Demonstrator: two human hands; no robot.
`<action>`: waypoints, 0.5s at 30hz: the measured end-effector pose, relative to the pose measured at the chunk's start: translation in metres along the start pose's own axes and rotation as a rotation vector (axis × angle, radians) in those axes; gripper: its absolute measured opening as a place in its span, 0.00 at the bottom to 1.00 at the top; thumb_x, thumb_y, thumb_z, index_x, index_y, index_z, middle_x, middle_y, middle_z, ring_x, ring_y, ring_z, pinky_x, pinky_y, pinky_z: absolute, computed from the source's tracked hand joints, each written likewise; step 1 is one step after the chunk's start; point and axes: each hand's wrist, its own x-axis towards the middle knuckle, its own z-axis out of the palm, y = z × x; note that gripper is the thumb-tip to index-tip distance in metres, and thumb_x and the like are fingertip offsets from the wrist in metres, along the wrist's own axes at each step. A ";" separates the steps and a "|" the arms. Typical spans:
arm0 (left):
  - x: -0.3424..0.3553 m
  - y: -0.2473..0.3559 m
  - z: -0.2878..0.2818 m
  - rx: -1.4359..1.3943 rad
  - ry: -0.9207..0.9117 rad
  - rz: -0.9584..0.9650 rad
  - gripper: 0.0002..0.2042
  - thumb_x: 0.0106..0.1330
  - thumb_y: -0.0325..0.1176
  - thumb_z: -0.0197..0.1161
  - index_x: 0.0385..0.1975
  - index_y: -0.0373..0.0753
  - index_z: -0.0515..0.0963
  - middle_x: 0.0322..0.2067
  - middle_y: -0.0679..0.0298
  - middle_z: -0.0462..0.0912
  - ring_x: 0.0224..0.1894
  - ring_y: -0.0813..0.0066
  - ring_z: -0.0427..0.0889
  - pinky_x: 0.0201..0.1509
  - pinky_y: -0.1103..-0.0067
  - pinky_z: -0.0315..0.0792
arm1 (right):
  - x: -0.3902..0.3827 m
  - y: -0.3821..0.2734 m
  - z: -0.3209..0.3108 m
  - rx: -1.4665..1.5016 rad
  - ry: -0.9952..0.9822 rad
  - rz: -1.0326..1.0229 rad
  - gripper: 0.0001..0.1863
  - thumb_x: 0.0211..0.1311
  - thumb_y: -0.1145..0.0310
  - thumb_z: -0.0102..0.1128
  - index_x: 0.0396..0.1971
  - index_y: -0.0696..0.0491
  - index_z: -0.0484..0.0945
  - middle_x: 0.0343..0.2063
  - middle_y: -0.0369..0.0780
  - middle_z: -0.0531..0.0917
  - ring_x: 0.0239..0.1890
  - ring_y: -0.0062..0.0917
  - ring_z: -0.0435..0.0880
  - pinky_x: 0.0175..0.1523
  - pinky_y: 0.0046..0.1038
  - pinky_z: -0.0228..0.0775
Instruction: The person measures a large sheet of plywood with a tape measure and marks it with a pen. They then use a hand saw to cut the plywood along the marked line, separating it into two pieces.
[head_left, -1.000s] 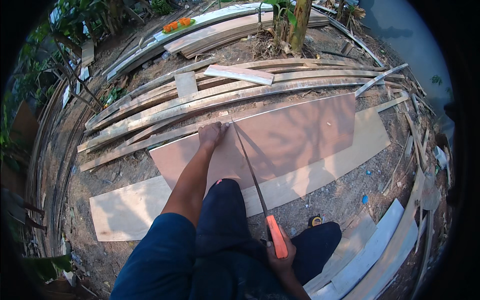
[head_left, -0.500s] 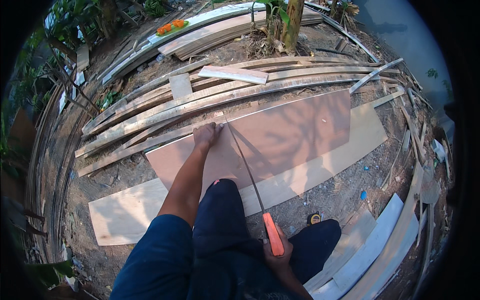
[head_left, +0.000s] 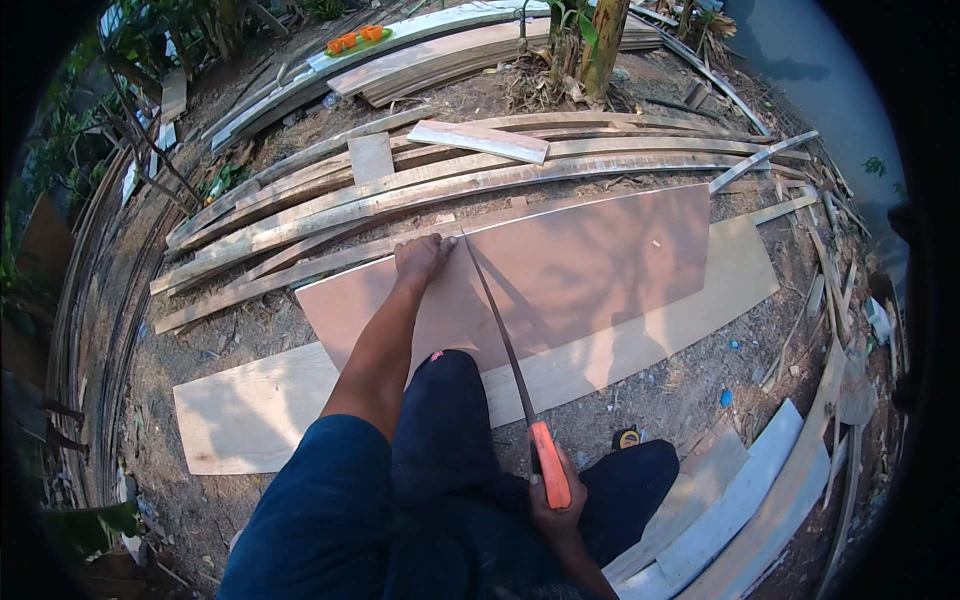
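A reddish-brown plywood board lies at a slant in front of me, on top of a longer pale plywood board. My left hand grips the upper board's far edge, left of the saw, its fingers curled at the edge and partly hidden. A hand saw with an orange handle is in my right hand, whose fingers wrap round the grip near my knee. The narrow-looking blade runs forward across the upper board, its tip at the far edge close to my left thumb. My bent left knee is against the board's near side.
Long timber strips lie beyond the boards, with a short plank across them. A tape measure rests by my right knee. More planks are at lower right. Behind stand stacked sheets, orange cups and a plant trunk.
The saw and my right hand have shifted slightly forward. My left hand keeps its hold on the board's edge. The view has tilted a little.
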 end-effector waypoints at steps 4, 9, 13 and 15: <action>-0.008 0.003 -0.003 -0.015 0.036 -0.027 0.27 0.70 0.62 0.43 0.44 0.47 0.82 0.40 0.56 0.86 0.50 0.57 0.82 0.57 0.61 0.65 | 0.112 0.051 0.057 0.006 -0.007 0.024 0.29 0.57 0.76 0.64 0.60 0.64 0.70 0.49 0.52 0.83 0.49 0.28 0.84 0.52 0.28 0.75; -0.007 0.001 -0.006 -0.071 -0.015 0.001 0.27 0.70 0.62 0.43 0.45 0.47 0.83 0.41 0.56 0.86 0.50 0.58 0.82 0.58 0.61 0.65 | 0.097 0.048 0.058 0.044 -0.014 0.086 0.29 0.56 0.76 0.64 0.59 0.64 0.70 0.48 0.53 0.83 0.49 0.31 0.84 0.51 0.29 0.75; -0.006 0.003 -0.005 -0.058 0.014 -0.036 0.27 0.70 0.61 0.44 0.45 0.48 0.83 0.41 0.56 0.86 0.50 0.58 0.82 0.58 0.61 0.65 | 0.013 0.012 0.017 0.013 -0.057 0.026 0.27 0.57 0.83 0.52 0.60 0.65 0.70 0.57 0.49 0.78 0.61 0.34 0.76 0.66 0.32 0.64; -0.011 0.005 -0.006 -0.032 0.012 -0.044 0.27 0.70 0.61 0.44 0.45 0.48 0.83 0.41 0.56 0.86 0.50 0.59 0.82 0.57 0.61 0.65 | 0.030 0.011 0.025 0.023 -0.031 0.029 0.28 0.55 0.81 0.58 0.59 0.65 0.69 0.54 0.51 0.80 0.57 0.35 0.80 0.60 0.31 0.70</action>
